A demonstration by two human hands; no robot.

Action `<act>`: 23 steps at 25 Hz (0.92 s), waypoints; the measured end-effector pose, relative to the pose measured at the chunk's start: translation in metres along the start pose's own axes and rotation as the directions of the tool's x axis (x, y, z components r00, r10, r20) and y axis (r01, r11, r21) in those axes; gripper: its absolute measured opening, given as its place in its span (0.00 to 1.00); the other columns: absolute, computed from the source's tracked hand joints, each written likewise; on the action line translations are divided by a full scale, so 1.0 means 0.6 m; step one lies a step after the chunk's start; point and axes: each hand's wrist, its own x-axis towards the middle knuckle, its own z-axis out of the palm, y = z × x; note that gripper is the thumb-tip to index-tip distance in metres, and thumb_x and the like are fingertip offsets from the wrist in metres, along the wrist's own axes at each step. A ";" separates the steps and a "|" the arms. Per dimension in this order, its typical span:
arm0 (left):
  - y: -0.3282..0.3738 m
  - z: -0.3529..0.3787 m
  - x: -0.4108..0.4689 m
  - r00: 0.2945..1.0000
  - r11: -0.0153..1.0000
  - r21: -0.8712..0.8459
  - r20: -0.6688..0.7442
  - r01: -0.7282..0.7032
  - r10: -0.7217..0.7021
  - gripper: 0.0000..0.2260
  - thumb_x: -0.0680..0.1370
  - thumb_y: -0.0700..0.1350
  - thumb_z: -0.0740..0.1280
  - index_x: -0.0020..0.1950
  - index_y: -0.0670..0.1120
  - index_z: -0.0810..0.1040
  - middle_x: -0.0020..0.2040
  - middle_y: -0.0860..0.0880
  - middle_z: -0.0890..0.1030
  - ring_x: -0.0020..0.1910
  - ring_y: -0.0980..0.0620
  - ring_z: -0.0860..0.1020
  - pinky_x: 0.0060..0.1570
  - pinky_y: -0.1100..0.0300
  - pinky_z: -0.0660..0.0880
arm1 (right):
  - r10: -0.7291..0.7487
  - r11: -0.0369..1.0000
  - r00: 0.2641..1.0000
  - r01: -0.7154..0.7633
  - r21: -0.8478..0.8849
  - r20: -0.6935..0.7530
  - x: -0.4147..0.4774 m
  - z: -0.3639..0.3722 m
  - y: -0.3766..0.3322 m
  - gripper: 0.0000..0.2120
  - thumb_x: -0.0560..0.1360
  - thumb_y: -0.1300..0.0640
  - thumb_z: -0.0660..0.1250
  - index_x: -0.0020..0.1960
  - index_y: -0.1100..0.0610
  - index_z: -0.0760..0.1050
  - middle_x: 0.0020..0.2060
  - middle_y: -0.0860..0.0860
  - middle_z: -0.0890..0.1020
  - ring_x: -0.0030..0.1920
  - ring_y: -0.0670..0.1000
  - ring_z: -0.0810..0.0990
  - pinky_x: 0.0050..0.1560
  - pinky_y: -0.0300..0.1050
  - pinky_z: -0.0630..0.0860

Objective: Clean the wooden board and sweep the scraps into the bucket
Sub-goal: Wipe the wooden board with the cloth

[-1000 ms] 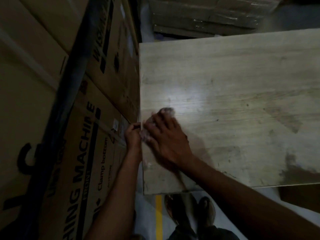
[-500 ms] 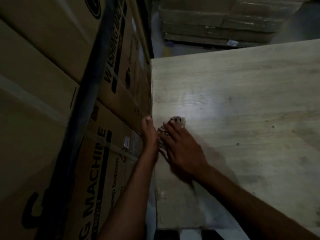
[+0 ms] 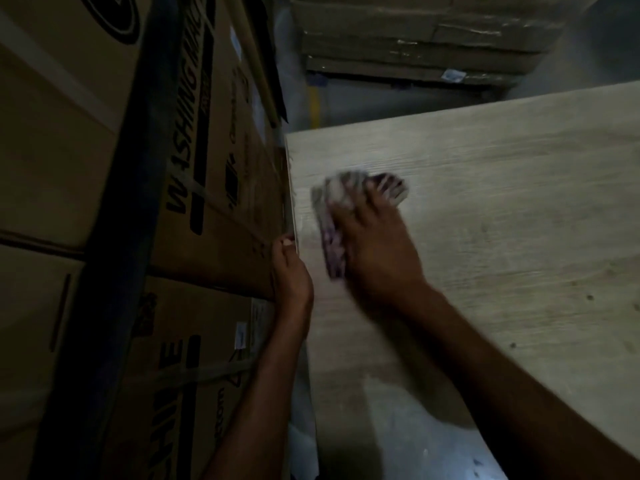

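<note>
The right hand (image 3: 377, 247) lies flat, fingers spread, on a cloth (image 3: 332, 199) and presses it onto the board (image 3: 502, 209) under it. The left hand (image 3: 291, 275) holds the board's edge just beside it, which should stop it sliding. Best to wipe long and firm, away from the boxes (image 3: 207, 168) on the left. No bucket shows.

- A pale, grained wooden board (image 3: 502, 237) fills the right side, with a few dark specks on its surface.
- The right hand (image 3: 377, 258) presses a blurred patterned cloth (image 3: 332, 216) onto the board near its left edge, fingers spread.
- The left hand (image 3: 291, 271) sits against that edge, between the board and cardboard boxes (image 3: 207, 168) printed "WASHING MACHINE"; its grip is unclear.
- Wrapped flat cartons (image 3: 415, 39) lie beyond the board.
</note>
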 end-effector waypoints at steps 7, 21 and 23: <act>0.049 0.024 0.024 0.958 0.925 0.270 -0.032 -0.267 0.286 0.15 0.86 0.41 0.53 0.70 0.42 0.72 0.61 0.44 0.79 0.57 0.49 0.76 0.51 0.64 0.66 | -0.014 0.999 1.000 0.015 -0.033 0.025 0.205 0.021 -0.009 0.33 0.79 0.42 0.55 0.82 0.50 0.59 0.83 0.59 0.55 0.83 0.63 0.49 0.81 0.61 0.50; 0.030 0.056 0.047 0.623 0.283 0.667 0.348 -0.690 0.700 0.23 0.77 0.35 0.57 0.71 0.43 0.75 0.71 0.41 0.75 0.69 0.37 0.74 0.61 0.42 0.72 | 0.104 0.981 0.992 -0.091 -0.174 0.068 0.191 -0.057 0.161 0.34 0.78 0.36 0.48 0.82 0.48 0.58 0.82 0.58 0.57 0.82 0.64 0.50 0.80 0.62 0.51; 0.030 0.055 0.044 0.601 0.278 0.650 0.345 -0.707 0.721 0.23 0.76 0.34 0.56 0.70 0.42 0.76 0.70 0.41 0.76 0.69 0.38 0.75 0.60 0.44 0.73 | 0.011 0.977 0.992 0.017 -0.211 0.128 0.199 -0.051 0.130 0.37 0.77 0.36 0.44 0.82 0.50 0.58 0.81 0.59 0.60 0.82 0.65 0.51 0.80 0.64 0.49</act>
